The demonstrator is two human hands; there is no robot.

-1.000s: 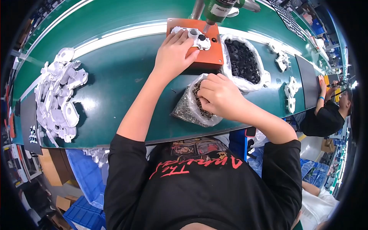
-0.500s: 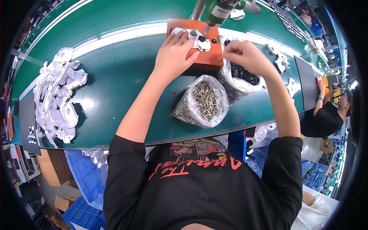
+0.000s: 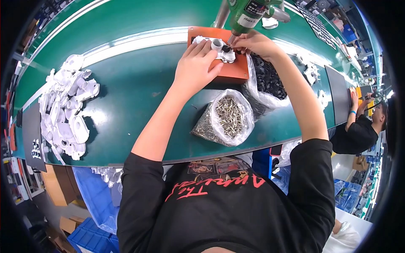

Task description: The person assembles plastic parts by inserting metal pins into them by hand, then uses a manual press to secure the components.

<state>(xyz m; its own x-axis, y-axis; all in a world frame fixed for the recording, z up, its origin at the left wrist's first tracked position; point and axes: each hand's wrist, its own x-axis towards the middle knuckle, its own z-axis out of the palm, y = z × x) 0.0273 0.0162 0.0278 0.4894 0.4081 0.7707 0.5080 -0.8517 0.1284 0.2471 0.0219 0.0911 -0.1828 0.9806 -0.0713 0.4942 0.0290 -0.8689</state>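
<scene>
A white plastic housing [image 3: 229,56] with a round collar and a black insert lies on an orange fixture block [image 3: 234,71]. My left hand [image 3: 195,67] is closed over the housing's left part, fingers across its top and thumb at the near side. Just under the tip of a green power tool [image 3: 246,19], my right hand [image 3: 257,45] pinches at the housing's right end. Whatever is between those fingertips is too small or hidden to make out.
Near the block stands a clear bag of metal pins [image 3: 230,116]; behind it is a bag of black parts [image 3: 268,80]. White plastic parts [image 3: 67,109] are heaped on the left of the green table [image 3: 126,105]. Another person [image 3: 358,130] works at the far right.
My right hand has moved left and up, from beside the block to the housing under the tool tip. My left hand stays on the housing. The whole view has shifted slightly.
</scene>
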